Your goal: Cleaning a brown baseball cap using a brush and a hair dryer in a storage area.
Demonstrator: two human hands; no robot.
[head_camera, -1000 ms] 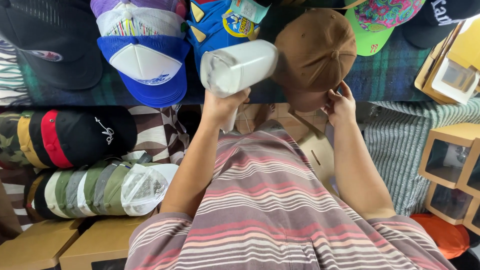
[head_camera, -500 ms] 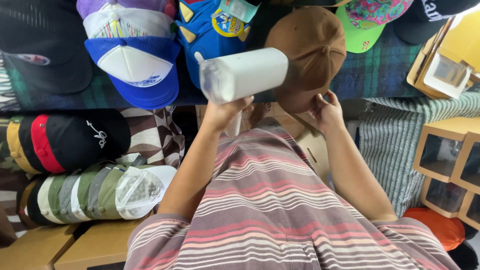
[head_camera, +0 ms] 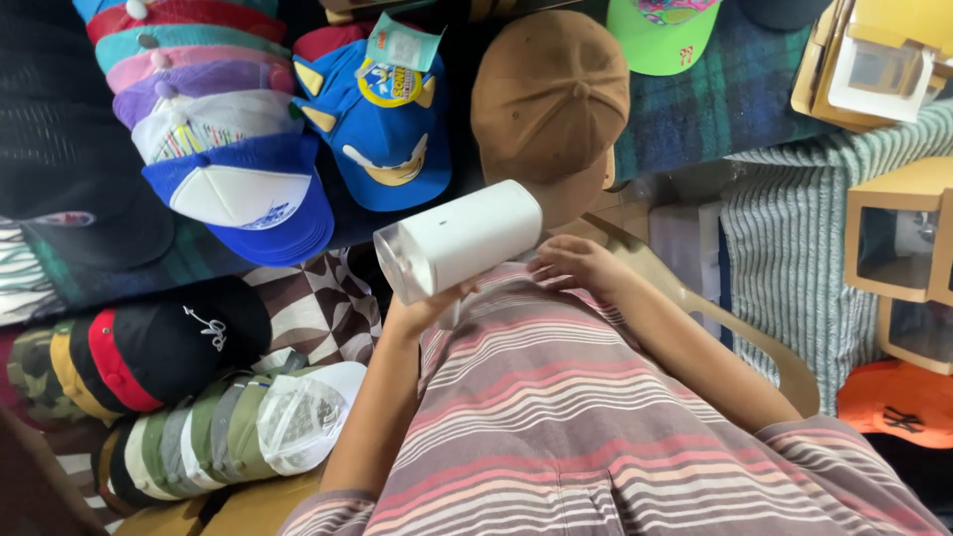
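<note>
- Broadly, a display surface spread with a dark plaid cloth (head_camera: 715,109) fills the top of the view; caps lie across it in rows and stacks, and open cardboard boxes (head_camera: 898,238) stand at the right edge.
- The person's striped shirt (head_camera: 596,427) takes up the lower middle; both forearms reach up and away from it toward the caps.
- A brown cap (head_camera: 551,99) lies crown-up just beyond the hands; a blue cartoon cap (head_camera: 387,129) sits beside it on the left, with a stack of pastel and blue caps (head_camera: 213,139) further left.
- A white handheld appliance (head_camera: 459,238), rounded and blocky, is raised in front of the brown cap; its long axis runs slantwise from lower left to upper right, the clear-rimmed end toward the lower left.
- The left hand (head_camera: 422,310) is wrapped from below around what seems to be the appliance's handle; its grip is pressed closed there, though the fingers are mostly hidden.
- The right hand (head_camera: 574,263) lies just right of the appliance, near its upper end and under the brown cap's brim; fingers loosely curled, and I cannot tell whether it holds anything.
</note>
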